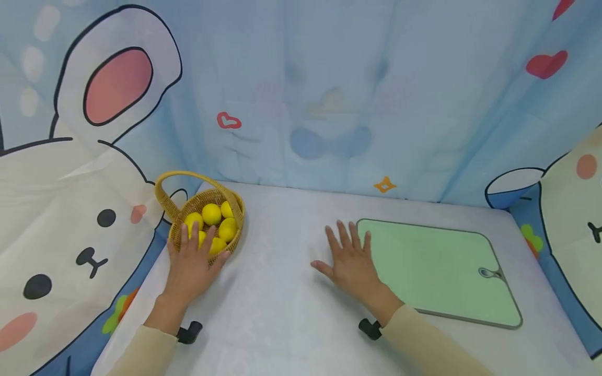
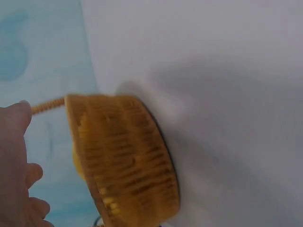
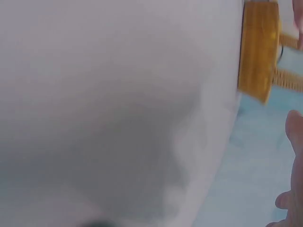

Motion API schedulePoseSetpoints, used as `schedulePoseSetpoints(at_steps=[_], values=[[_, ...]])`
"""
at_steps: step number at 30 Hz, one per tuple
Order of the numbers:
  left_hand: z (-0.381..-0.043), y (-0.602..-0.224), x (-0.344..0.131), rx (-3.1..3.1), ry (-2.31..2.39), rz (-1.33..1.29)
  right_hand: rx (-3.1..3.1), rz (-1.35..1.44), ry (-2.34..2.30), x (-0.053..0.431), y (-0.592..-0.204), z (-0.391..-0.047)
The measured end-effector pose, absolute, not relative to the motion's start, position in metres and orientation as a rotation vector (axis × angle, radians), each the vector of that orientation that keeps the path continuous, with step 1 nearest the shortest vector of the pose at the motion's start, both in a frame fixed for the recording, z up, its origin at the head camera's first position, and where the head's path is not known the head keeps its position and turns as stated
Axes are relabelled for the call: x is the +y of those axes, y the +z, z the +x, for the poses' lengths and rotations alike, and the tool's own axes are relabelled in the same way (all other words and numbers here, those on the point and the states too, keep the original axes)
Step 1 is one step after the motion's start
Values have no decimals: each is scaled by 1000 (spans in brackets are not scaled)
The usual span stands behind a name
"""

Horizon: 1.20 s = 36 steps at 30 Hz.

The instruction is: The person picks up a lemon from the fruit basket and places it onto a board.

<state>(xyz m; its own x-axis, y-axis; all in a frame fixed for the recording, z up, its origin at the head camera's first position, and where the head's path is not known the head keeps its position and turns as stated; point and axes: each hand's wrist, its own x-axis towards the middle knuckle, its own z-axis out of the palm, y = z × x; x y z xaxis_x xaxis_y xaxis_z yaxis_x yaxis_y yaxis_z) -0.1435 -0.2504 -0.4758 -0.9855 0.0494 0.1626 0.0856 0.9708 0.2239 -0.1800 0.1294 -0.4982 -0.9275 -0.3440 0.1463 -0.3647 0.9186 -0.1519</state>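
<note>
A woven basket with a tall arched handle stands at the left of the table, holding several round yellow, lemon-like things. My left hand is over the basket's near side, fingers spread and holding nothing. Part of the yellow pieces is hidden behind those fingers. Further right, my right hand hovers palm down with its fingers spread, beside the left edge of a pale green board. Nothing is in it. From the right wrist view, the basket appears beyond that hand.
A white cloth covers the table. Behind it hangs a light blue printed curtain, with cartoon animal prints at both sides. The green board lies flat at the right, with a small hanging hole at its far-right end.
</note>
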Motion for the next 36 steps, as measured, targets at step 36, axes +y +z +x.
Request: schedulePoseSetpoints(at_steps=[36], values=[[-152,-515,-228,-3127,-528,-139,-3025,979,261,-4,-506,-165]])
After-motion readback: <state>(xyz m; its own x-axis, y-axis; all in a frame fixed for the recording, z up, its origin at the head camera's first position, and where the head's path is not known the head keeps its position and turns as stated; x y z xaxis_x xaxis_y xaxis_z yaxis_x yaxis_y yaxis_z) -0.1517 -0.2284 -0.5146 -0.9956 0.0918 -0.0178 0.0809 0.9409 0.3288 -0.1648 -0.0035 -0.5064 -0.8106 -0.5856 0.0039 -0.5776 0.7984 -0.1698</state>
